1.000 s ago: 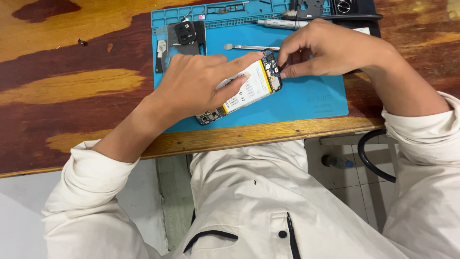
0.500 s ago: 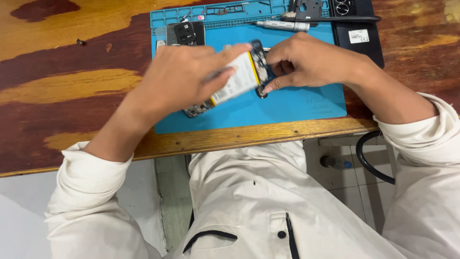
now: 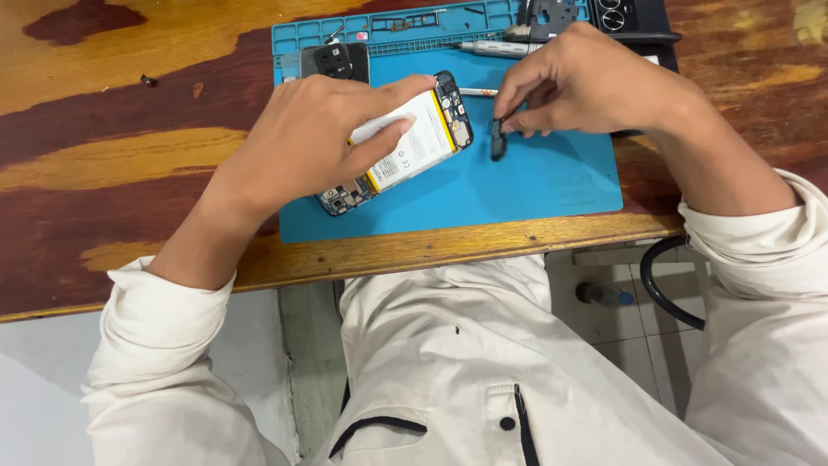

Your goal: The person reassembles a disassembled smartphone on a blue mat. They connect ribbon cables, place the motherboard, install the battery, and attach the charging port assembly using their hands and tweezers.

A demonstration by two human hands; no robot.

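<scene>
An opened smartphone (image 3: 412, 144) with a white battery and bare circuit boards at both ends lies tilted on a blue work mat (image 3: 517, 185). My left hand (image 3: 319, 142) rests on it, fingers spread over the battery. My right hand (image 3: 586, 82) is to the right of the phone and pinches a small black part (image 3: 498, 138) just above the mat, clear of the phone's top end.
A dark phone cover piece (image 3: 335, 60) lies at the mat's upper left. A grey pen-shaped screwdriver (image 3: 496, 47) and black parts (image 3: 621, 17) sit along the mat's top. The mat lies on a worn wooden table (image 3: 112, 147). A black cable (image 3: 660, 289) hangs below the edge.
My right hand has pulled away to the right from the phone's top end, carrying the small black part. My left hand stays on the phone, which has shifted slightly.
</scene>
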